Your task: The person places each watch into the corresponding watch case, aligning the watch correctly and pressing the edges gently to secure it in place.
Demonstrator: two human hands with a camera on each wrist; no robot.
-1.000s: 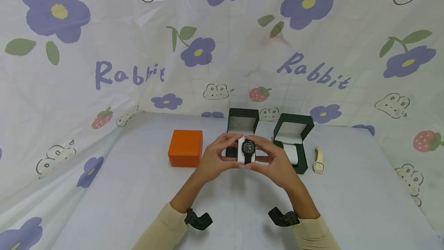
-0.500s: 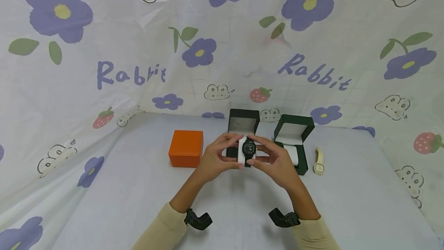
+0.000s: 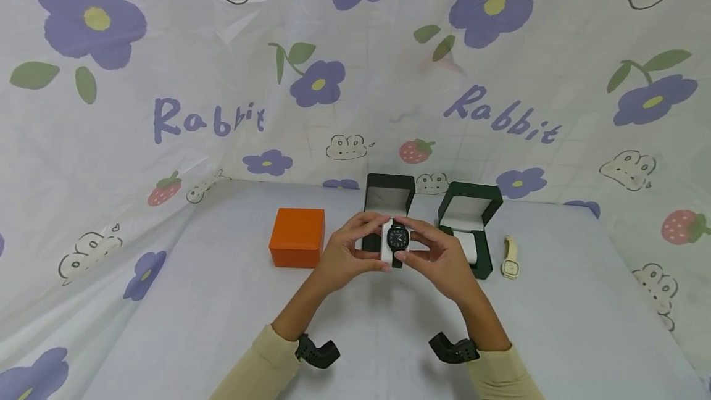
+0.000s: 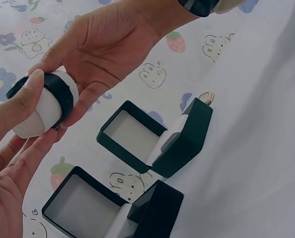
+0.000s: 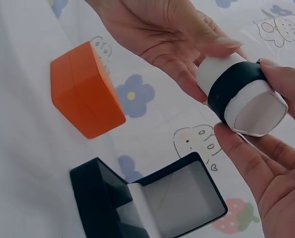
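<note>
A black-strapped watch (image 3: 397, 237) with a dark square face is wrapped around a white watch cushion (image 3: 387, 250), held up above the table in both hands. My left hand (image 3: 351, 249) grips the cushion's left end with thumb and fingers. From the other side, my right hand (image 3: 444, 257) holds the cushion and watch, its thumb on the lower strap and its index finger at the upper strap. In the left wrist view the black strap (image 4: 61, 94) circles the white cushion. Behind the hands stands an opened dark watch box (image 3: 390, 193), partly hidden by them.
A closed orange box (image 3: 297, 236) stands to the left. To the right is an opened green watch box (image 3: 471, 202) with a white cushion (image 3: 466, 245) in it. Beyond it a gold watch (image 3: 510, 258) lies on the white-covered table (image 3: 222, 326). A printed cloth (image 3: 378, 91) hangs behind.
My right thumb has shifted upward from the bottom end of the strap onto the strap just below the watch face. The left hand and the boxes stay where they were.
</note>
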